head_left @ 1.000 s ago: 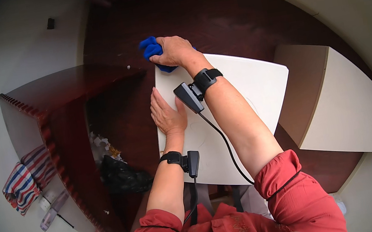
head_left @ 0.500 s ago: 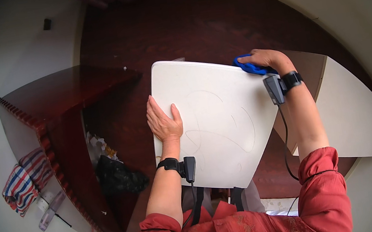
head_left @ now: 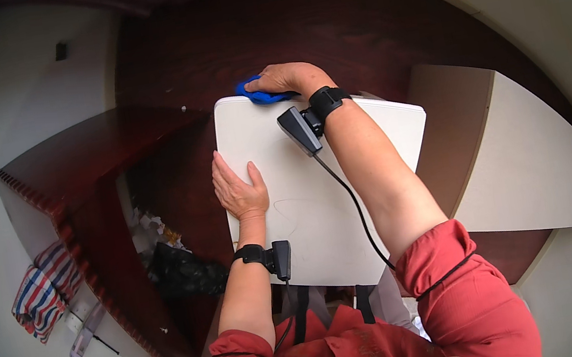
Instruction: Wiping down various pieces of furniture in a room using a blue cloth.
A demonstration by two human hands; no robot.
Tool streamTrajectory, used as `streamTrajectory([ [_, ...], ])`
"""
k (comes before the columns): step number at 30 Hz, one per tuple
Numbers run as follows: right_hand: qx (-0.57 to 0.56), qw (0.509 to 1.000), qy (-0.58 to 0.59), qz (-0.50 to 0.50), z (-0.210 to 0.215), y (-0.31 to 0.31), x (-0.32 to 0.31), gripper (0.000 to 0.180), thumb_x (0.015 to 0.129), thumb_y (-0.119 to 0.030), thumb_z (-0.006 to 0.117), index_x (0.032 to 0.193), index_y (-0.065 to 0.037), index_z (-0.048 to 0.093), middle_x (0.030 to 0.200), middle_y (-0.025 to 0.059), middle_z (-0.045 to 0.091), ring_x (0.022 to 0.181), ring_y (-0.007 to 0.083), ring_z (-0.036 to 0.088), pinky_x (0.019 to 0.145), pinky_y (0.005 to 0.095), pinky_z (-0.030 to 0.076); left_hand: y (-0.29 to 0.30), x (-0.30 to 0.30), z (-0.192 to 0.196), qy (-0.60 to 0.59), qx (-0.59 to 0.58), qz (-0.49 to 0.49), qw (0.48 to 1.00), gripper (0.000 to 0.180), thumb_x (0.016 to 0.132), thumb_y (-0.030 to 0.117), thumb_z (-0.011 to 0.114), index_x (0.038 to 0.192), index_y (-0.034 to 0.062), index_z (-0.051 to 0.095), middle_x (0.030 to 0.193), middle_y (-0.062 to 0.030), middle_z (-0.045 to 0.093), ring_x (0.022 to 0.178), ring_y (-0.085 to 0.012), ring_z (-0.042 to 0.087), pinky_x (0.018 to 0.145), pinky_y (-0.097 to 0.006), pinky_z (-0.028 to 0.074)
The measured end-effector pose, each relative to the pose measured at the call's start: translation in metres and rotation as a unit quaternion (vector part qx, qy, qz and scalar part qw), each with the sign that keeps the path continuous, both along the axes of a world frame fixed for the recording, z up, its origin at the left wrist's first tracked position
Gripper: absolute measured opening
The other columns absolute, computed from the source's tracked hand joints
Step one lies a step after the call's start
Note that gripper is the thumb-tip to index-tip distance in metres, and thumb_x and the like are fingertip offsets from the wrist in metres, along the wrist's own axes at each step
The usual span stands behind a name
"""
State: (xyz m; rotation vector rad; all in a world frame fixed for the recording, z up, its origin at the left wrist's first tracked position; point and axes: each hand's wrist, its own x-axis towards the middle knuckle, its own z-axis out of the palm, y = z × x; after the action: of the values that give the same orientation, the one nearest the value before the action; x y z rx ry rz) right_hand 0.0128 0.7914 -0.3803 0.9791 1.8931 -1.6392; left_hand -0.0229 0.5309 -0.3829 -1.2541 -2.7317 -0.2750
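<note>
A white board with rounded corners [head_left: 341, 237] lies in front of me, with faint curved marks on its surface. Flat against its left edge rests my left hand [head_left: 241, 192], fingers stretched out and thumb apart, holding nothing. My right hand [head_left: 292, 77] is closed over a blue cloth [head_left: 263, 93] at the board's far edge, near the far left corner. The cloth laps over that edge, and part of it is hidden under the fingers. My right forearm crosses above the board and covers some of it.
At the left stands a dark red wooden piece of furniture [head_left: 95, 188]. A black plastic bag [head_left: 184, 270] and paper scraps [head_left: 156, 229] lie beside it. To the right is a white-and-brown cabinet [head_left: 525, 161]. Dark reddish-brown floor [head_left: 318, 7] spreads beyond the board. A striped bag [head_left: 38, 299] is at the far left.
My right hand has moved left with the blue cloth along the board's far edge, from the right corner toward the left one. My left hand stays on the left edge.
</note>
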Motion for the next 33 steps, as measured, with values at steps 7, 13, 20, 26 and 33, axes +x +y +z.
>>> streamTrajectory([
  [7, 0.032, 0.996, -0.049, 0.074, -0.032, 0.023, 0.089, 0.057, 0.084, -0.056, 0.055, 0.121, -0.014, 0.064, 0.128, 0.0113, 0.059, 0.119, 0.0301, 0.055, 0.099, 0.0436, 0.042, -0.014, -0.007, 0.006, 0.008, -0.022, 0.018, 1.000, 0.066, 0.088, 0.031, 0.054, 0.141, -0.0026, 0.030, 0.129, -0.0260, 0.047, 0.115, -0.0413, 0.049, 0.094, -0.046, 0.040],
  [13, -0.134, 0.981, -0.143, -0.006, -0.040, 0.058, 0.184, 0.072, 0.078, -0.049, 0.069, 0.133, -0.005, 0.052, 0.125, 0.0183, 0.058, 0.116, 0.0300, 0.055, 0.097, 0.0411, 0.044, -0.010, -0.009, 0.000, -0.002, -0.009, 0.000, 1.000, 0.067, 0.089, 0.031, 0.053, 0.141, -0.0029, 0.030, 0.129, -0.0266, 0.047, 0.115, -0.0417, 0.049, 0.094, -0.047, 0.040],
  [20, 0.241, 0.970, -0.023, -0.034, -0.015, 0.021, 0.206, 0.048, 0.089, -0.041, 0.059, 0.107, 0.003, 0.064, 0.097, 0.0268, 0.065, 0.084, 0.0378, 0.066, 0.073, 0.0405, 0.052, -0.004, -0.010, -0.004, 0.000, 0.001, -0.009, 1.000, 0.067, 0.088, 0.031, 0.054, 0.141, -0.0033, 0.030, 0.129, -0.0265, 0.047, 0.115, -0.0417, 0.048, 0.095, -0.046, 0.040],
  [26, 0.530, 0.813, 0.078, -0.229, -0.008, -0.072, 0.203, 0.038, 0.079, -0.015, 0.069, 0.113, -0.003, 0.057, 0.119, 0.0232, 0.051, 0.110, 0.0423, 0.049, 0.092, 0.0498, 0.042, -0.003, -0.004, -0.002, -0.006, 0.000, -0.001, 1.000, 0.067, 0.088, 0.031, 0.054, 0.141, -0.0028, 0.029, 0.129, -0.0259, 0.047, 0.115, -0.0415, 0.048, 0.095, -0.046, 0.040],
  [33, 0.534, 0.811, 0.095, -0.221, -0.006, -0.155, 0.214, 0.041, 0.076, -0.001, 0.066, 0.116, 0.000, 0.058, 0.143, 0.0267, 0.034, 0.132, 0.0487, 0.031, 0.108, 0.0528, 0.030, -0.027, -0.011, -0.003, 0.027, -0.014, -0.001, 1.000, 0.070, 0.086, 0.033, 0.057, 0.141, -0.0009, 0.030, 0.129, -0.0240, 0.047, 0.111, -0.0391, 0.051, 0.090, -0.046, 0.043],
])
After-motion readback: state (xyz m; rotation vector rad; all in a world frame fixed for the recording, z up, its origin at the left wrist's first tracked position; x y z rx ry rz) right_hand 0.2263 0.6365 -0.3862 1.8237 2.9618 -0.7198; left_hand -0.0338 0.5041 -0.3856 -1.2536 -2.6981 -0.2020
